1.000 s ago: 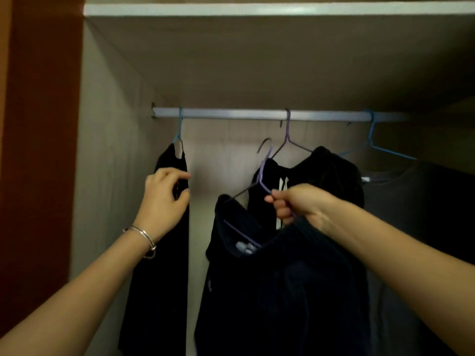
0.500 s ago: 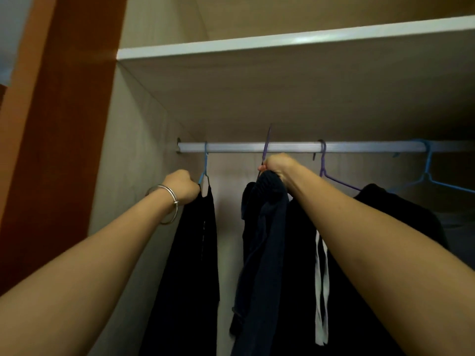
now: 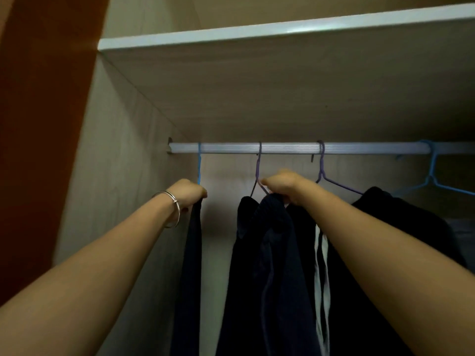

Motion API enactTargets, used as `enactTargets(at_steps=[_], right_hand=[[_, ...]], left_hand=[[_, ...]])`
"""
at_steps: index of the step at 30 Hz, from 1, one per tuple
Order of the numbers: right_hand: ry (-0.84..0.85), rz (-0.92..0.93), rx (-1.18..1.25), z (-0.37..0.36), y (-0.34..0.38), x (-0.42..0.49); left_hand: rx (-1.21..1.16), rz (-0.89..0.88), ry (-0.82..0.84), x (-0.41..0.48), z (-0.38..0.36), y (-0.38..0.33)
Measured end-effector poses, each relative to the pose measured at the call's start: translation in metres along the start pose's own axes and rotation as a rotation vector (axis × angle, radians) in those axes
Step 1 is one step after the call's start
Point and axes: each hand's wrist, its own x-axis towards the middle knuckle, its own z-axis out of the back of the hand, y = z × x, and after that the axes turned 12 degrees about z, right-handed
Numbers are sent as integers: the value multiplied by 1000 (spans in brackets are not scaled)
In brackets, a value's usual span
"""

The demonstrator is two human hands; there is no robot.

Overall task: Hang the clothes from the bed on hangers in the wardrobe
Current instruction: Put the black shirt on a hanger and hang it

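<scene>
1. Reaches both arms up and forward into the wardrobe, forearms rising toward the rail [image 3: 288,148] under the shelf [image 3: 282,32].
2. Keeps wrists about level, just below the rail, with the bracelet [image 3: 172,201] on the left wrist.
3. Curls left hand [image 3: 189,192] around the top edge of the leftmost dark garment [image 3: 192,253], knuckles up, right under the neck of the blue hanger [image 3: 199,165].
4. Closes right hand [image 3: 282,186] into a fist, back of the hand up, clamped on the collar of the navy garment [image 3: 264,253]. Cannot tell finger placement behind the fist.
5. Meets the purple hanger [image 3: 258,170] at the fingertip side of the right fist, with the wire's shoulder running down into the bunched collar.
6. Shows that hanger's hook over the rail, between the blue hanger and the second purple hanger [image 3: 321,168], neck near vertical.
7. Drops the navy garment straight down from the grip: long axis vertical, collar up, folds bunched, lower end out of frame.
8. Same for the leftmost dark garment: narrow, vertical, edge-on.
9. Right of the forearm: black garment [image 3: 385,227] with white cords [image 3: 322,265], then light blue hanger [image 3: 433,170].
</scene>
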Motion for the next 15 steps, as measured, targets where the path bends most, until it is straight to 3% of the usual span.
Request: enactTargets(at_steps=[3, 5, 6, 8, 10, 15], right_hand=[[-169, 140, -748, 44, 7, -26], [-208, 71, -1092, 75, 9, -44], [-131, -14, -1174, 88, 10, -54], [103, -147, -1146, 104, 3, -67], [196, -150, -981, 106, -9, -71], [-21, -21, -384, 78, -13, -72]], left_hand=[[-98, 5, 12, -3, -7, -1], [-145, -1, 8, -8, -10, -4], [-152, -7, -5, -9, -10, -6], [-136, -19, -32, -10, -8, -9], [-90, -33, -56, -11, -3, -12], [17, -32, -93, -21, 7, -21]])
